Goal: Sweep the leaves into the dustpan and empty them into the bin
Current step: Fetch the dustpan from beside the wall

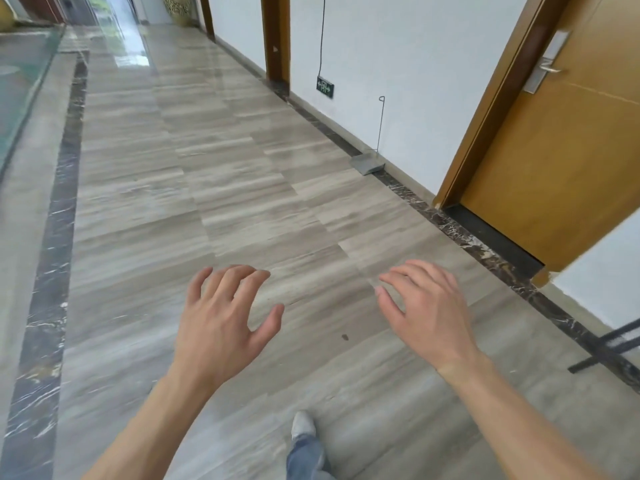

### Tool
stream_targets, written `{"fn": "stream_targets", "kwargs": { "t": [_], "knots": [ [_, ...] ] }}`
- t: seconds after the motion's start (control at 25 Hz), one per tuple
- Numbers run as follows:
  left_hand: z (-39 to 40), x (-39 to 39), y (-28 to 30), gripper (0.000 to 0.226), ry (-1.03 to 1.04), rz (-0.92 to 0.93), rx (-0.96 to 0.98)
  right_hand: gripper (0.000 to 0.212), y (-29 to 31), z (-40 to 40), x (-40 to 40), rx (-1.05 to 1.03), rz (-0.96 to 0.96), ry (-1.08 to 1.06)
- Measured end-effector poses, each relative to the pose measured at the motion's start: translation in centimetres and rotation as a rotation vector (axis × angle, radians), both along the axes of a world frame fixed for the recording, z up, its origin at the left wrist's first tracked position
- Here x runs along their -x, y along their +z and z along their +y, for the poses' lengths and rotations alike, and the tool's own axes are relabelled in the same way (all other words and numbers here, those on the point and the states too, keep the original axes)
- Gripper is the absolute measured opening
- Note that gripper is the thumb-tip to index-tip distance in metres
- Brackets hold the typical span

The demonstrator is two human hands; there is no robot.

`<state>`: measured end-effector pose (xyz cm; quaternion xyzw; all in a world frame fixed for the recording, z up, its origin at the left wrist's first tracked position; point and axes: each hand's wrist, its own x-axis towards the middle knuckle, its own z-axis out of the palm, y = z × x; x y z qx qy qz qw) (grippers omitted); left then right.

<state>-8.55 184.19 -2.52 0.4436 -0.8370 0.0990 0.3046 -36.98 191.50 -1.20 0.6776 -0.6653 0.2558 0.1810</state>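
- Left hand [221, 320] & right hand [427, 306]: both held out, fingers spread loose, holding nothing.
- Dustpan [367, 163] sits by the wall, well ahead, off to the right; thin handle stands up.
- Right hand is nearer to it.
- Small dark speck [345, 337] on floor, maybe a leaf.

This was a corridor in a hotel or similar public building. A long polished stone floor [214, 174] with a dark marble border strip [52, 237] ran far ahead. Along the right white wall [415, 64] stood a wooden door [568, 150] with a metal lock plate and lever handle [545, 69], and further door frames [275, 36] followed beyond. A green exit sign [325, 87] with arrows sat low on the wall. A long-handled dustpan [367, 163] rested by the skirting. On the far left was a glass barrier [24, 81].
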Motion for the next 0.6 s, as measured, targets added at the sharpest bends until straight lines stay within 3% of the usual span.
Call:
{"fn": "stream_targets", "kwargs": {
  "t": [0.36,0.6],
  "knots": [
    [-28.6,2.7,2.0,0.047,0.063,0.026,0.016,0.024,1.3,-29.1,2.4,0.036,-0.024,0.026],
    [-48.7,3.8,0.3,0.046,0.027,0.037,0.043,0.025,-0.4,-48.2,3.0,-0.009,-0.017,-0.031]
  ]
}}
